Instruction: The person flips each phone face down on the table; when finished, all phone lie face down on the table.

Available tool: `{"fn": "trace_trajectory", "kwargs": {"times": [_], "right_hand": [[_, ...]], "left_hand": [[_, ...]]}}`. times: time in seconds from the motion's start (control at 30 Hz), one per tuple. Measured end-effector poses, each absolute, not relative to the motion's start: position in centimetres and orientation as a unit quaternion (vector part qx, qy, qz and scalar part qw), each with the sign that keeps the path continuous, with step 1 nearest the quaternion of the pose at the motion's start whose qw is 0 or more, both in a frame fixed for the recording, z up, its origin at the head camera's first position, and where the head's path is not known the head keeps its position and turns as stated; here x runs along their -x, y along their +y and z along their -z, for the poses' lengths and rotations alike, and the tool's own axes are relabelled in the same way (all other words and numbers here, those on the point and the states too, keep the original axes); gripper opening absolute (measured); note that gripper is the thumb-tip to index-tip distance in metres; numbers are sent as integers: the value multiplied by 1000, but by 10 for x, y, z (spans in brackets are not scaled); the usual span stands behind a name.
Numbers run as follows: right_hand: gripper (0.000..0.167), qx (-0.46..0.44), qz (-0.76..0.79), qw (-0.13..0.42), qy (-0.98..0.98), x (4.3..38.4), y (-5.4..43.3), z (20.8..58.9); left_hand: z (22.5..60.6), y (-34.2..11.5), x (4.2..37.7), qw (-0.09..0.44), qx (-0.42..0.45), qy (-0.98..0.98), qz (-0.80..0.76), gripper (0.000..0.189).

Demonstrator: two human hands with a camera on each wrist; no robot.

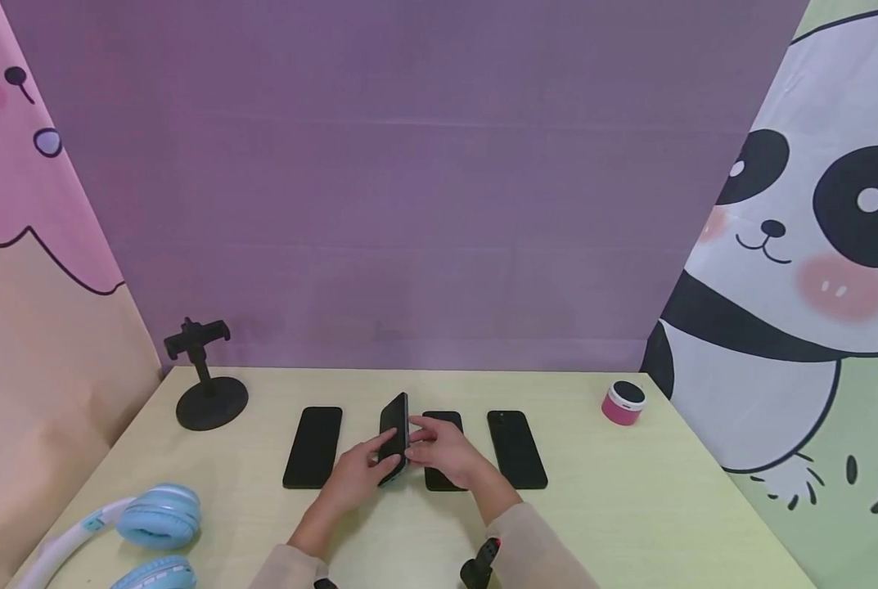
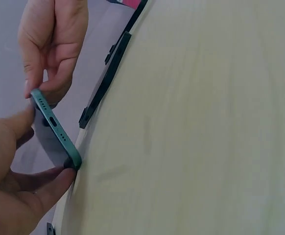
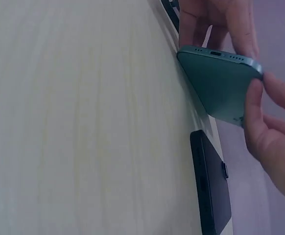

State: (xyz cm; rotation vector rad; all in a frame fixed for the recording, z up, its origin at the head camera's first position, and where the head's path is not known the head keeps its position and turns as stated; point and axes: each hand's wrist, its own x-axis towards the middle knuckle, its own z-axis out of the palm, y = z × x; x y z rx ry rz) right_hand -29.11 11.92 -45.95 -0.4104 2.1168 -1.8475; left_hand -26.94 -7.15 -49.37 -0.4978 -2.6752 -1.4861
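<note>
Head view: my left hand [image 1: 353,474] and right hand [image 1: 444,451] grasp the tilted phone [image 1: 394,447] between them, its long axis towards the far edge of the worktop [image 1: 630,507].

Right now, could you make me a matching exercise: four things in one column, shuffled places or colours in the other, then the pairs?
1. headphones
2. tilted phone
3. stand
4. round container

A. between left hand and right hand
B. pink-sided, back right
C. pale blue and white, front left
D. black, back left

Pairs: 1-C; 2-A; 3-D; 4-B
</note>
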Motion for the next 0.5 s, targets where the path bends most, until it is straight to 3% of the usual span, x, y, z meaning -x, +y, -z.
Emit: {"fn": "trace_trajectory", "kwargs": {"times": [0.5], "right_hand": [[60,176,667,182,701,293,119,458]], "left_hand": [[494,-69,266,-17,155,-807,570,52]]}}
